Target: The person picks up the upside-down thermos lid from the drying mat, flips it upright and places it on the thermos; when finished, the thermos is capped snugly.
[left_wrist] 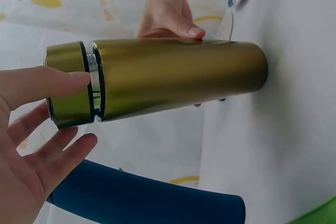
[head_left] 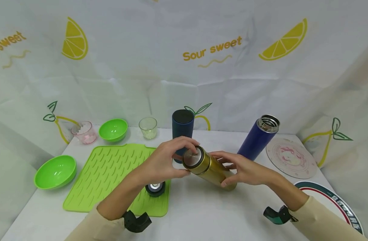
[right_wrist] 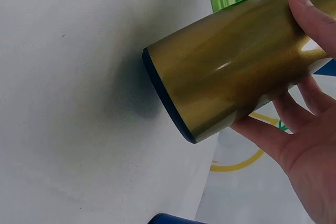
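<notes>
Gold flask (head_left: pixel 209 166) is lying tilted at mid-surface, base resting on the surface (head_left: pixel 202 214), cap end raised. Left hand (head_left: pixel 169 160) is curling its fingers around the cap (left_wrist: pixel 71 85); a thin gap is showing at the seam, so the cap is judged not fully seated. Right hand (head_left: pixel 241 169) is gripping the body. At 12 o'clock a dark cup (head_left: pixel 183 129) is standing; at 2 o'clock an open blue flask (head_left: pixel 257 137); at 9 o'clock a green mat (head_left: pixel 111 174) is carrying a loose cap (head_left: pixel 155 188). Lemon-print cloth (head_left: pixel 184 50) is backing the surface.
</notes>
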Available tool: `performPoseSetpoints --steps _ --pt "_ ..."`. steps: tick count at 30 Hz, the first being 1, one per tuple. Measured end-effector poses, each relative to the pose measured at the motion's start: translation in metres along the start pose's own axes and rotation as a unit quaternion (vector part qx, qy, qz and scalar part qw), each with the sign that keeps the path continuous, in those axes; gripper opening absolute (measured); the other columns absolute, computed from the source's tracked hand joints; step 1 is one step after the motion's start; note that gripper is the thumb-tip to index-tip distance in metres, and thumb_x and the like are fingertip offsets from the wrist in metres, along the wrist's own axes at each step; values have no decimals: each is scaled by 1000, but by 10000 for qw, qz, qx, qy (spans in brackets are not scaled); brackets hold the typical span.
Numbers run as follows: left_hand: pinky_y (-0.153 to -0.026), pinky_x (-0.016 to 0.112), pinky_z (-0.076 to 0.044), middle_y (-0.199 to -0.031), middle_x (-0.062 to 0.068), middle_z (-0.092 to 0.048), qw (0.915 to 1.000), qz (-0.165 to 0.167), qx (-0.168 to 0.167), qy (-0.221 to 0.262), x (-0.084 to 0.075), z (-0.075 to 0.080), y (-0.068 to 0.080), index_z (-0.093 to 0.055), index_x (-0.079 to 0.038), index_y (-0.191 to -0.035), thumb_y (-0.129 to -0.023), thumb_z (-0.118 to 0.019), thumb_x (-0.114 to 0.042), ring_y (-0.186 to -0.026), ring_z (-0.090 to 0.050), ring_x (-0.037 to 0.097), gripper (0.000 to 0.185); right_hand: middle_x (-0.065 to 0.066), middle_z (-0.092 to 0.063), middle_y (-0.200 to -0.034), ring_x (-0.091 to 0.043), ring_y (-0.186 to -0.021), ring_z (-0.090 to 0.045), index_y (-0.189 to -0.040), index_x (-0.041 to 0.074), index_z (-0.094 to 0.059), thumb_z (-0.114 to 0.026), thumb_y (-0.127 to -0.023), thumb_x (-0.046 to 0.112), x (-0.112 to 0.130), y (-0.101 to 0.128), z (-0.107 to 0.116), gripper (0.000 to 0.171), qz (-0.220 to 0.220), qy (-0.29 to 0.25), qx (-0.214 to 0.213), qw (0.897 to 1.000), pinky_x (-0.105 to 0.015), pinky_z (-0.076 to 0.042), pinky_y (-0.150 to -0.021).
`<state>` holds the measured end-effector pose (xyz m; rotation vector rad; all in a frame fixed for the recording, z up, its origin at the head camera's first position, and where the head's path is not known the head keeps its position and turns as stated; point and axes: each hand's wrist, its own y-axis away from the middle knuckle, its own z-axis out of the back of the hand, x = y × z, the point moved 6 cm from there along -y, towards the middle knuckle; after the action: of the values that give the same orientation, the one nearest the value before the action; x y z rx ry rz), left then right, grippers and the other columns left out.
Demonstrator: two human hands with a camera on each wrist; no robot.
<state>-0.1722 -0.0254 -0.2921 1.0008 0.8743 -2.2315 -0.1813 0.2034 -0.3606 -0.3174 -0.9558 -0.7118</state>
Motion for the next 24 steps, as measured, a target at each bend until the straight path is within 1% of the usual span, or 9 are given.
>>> performPoseSetpoints --steps 2,4,7,10,13,15,17,21,24 --pt "-85 25 -61 -140 2 -60 9999 -22 11 -108 -2 0 0 -62 -18 -133 -74 -89 -7 -125 -58 18 66 -16 -49 -155 -45 -137 -53 -156 17 -38 -82 -86 22 0 1 0 82 -34 -24 3 10000 -65 -50 -105" --pt "-80 24 -61 -137 0 -59 9996 -6 -57 -264 -3 0 1 -59 -20 -141 -73 -92 -16 -121 -58 17 75 -14 -49 -155 -44 -137 -53 -156 18 -38 -82 -86 22 0 2 0 83 -57 -41 11 10000 -65 -49 -106" --pt "-71 22 -61 -126 -2 -61 9981 78 -250 -554 -4 -1 1 -62 -21 -139 -72 -94 -30 -108 -58 12 75 -13 -48 -156 -43 -138 -53 -156 20 -38 -83 -86 23 0 2 1 84 -95 -81 11 9999 -65 -49 -106" --pt "-66 20 -60 -116 -2 -62 9972 147 -332 -653 -4 -2 0 -67 -20 -132 -72 -93 -34 -99 -61 10 67 -12 -49 -154 -42 -137 -53 -156 21 -38 -83 -85 23 -1 3 0 83 -93 -91 22 9999 -65 -50 -106" --pt "-69 21 -62 -119 0 -62 9991 99 -172 -366 -5 -3 -2 -69 -17 -129 -73 -93 -24 -102 -63 12 61 -11 -51 -153 -40 -137 -54 -155 22 -39 -83 -85 23 0 2 0 83 -51 -55 35 10000 -63 -51 -106" --pt "-73 22 -62 -123 1 -61 9999 34 37 -128 -6 -3 -2 -69 -16 -128 -74 -91 -14 -107 -63 14 59 -10 -52 -152 -39 -136 -55 -154 22 -39 -83 -85 23 0 2 0 82 -9 -25 45 10000 -61 -51 -106" --pt "-78 23 -63 -128 1 -59 9996 -16 266 -8 -7 -2 -2 -69 -16 -127 -74 -87 -5 -111 -63 15 57 -9 -52 -152 -38 -137 -55 -154 22 -40 -83 -85 24 1 2 0 82 23 12 53 10000 -59 -52 -105" --pt "-83 26 -61 -131 -1 -58 9981 -165 577 -131 -10 -2 -3 -69 -18 -126 -75 -77 5 -113 -61 13 57 -8 -52 -153 -38 -137 -54 -154 23 -40 -83 -86 24 1 2 0 81 8 13 68 10000 -59 -52 -106" --pt "-84 27 -60 -133 0 -58 9967 -354 687 -244 -13 -3 -3 -67 -18 -130 -75 -74 7 -114 -61 13 60 -9 -51 -153 -38 -137 -54 -154 22 -40 -83 -85 23 2 2 0 81 -11 9 60 10000 -59 -52 -106"
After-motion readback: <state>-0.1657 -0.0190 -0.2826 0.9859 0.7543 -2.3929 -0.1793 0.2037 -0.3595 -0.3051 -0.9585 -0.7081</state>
